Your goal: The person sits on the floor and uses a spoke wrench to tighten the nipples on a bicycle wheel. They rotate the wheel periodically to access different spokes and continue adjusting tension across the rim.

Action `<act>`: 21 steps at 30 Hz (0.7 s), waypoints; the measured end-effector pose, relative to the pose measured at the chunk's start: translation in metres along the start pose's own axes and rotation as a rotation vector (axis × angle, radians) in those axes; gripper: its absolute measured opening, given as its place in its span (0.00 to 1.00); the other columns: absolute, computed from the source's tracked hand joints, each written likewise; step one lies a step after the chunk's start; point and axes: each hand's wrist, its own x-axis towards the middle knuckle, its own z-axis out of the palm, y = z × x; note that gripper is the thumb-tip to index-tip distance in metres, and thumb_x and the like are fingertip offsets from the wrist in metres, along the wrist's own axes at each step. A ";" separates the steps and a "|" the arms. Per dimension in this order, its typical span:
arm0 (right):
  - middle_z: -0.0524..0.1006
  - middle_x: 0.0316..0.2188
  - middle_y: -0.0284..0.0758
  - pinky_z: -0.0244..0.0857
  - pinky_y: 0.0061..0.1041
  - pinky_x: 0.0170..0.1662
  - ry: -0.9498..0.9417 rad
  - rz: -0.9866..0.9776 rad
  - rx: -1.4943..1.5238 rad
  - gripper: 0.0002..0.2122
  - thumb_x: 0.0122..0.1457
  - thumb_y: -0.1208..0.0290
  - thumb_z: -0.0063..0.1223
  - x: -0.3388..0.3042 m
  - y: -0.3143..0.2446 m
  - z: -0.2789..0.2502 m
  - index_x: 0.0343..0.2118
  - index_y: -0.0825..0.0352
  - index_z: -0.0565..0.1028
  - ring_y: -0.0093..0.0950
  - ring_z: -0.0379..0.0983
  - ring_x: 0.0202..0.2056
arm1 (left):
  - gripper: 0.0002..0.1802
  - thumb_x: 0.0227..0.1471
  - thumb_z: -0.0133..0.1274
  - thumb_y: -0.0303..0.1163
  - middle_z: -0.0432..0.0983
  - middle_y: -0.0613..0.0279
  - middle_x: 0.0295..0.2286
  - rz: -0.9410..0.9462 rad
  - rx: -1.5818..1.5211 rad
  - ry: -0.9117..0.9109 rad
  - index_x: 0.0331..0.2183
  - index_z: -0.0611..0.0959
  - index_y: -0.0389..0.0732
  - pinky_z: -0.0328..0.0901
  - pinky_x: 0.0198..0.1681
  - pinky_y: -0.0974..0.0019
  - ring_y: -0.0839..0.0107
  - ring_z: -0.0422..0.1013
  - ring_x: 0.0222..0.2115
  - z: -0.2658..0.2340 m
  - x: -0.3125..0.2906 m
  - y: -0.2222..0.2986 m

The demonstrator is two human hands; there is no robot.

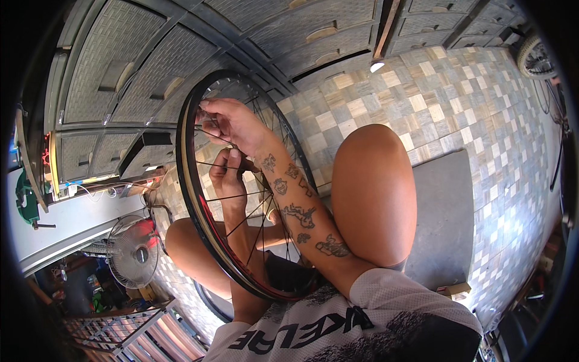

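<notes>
Right hand (232, 123) pinching spoke | left hand (228, 175) gripping spoke | wheel (187, 181) upright, edge-on

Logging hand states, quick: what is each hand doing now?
Left hand: closed, pinching a spoke.
Right hand: closed, fingers pinched at the wheel rim.

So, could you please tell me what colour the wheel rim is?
The wheel rim is black with red trim; head view.

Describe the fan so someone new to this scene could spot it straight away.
Start at the bicycle wheel held upright between the person's knees, with the left hand and right hand on its spokes. Look left of its lower rim, below the grey drawer cabinets: the fan stands there on the floor. It is the only round wire cage, with a dark hub.
</notes>
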 end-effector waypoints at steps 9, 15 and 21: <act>0.76 0.31 0.32 0.49 0.15 0.18 -0.022 -0.049 -0.063 0.11 0.66 0.67 0.46 0.001 0.000 -0.002 0.37 0.71 0.74 0.13 0.59 0.18 | 0.18 0.64 0.54 0.42 0.74 0.65 0.22 0.078 0.051 0.194 0.29 0.78 0.37 0.68 0.26 0.70 0.78 0.69 0.21 0.022 -0.004 -0.008; 0.76 0.30 0.33 0.50 0.16 0.19 -0.050 -0.034 -0.009 0.11 0.65 0.66 0.47 0.003 0.000 0.000 0.35 0.70 0.74 0.14 0.59 0.18 | 0.18 0.64 0.54 0.42 0.74 0.65 0.23 0.073 0.034 0.273 0.29 0.78 0.37 0.68 0.28 0.70 0.78 0.69 0.22 0.030 -0.006 -0.007; 0.73 0.30 0.30 0.50 0.15 0.18 0.027 -0.050 -0.047 0.09 0.64 0.68 0.47 0.000 0.000 0.002 0.36 0.69 0.74 0.13 0.57 0.18 | 0.18 0.63 0.55 0.40 0.75 0.65 0.23 0.101 0.112 0.140 0.27 0.77 0.37 0.69 0.29 0.69 0.77 0.70 0.22 0.015 -0.005 -0.004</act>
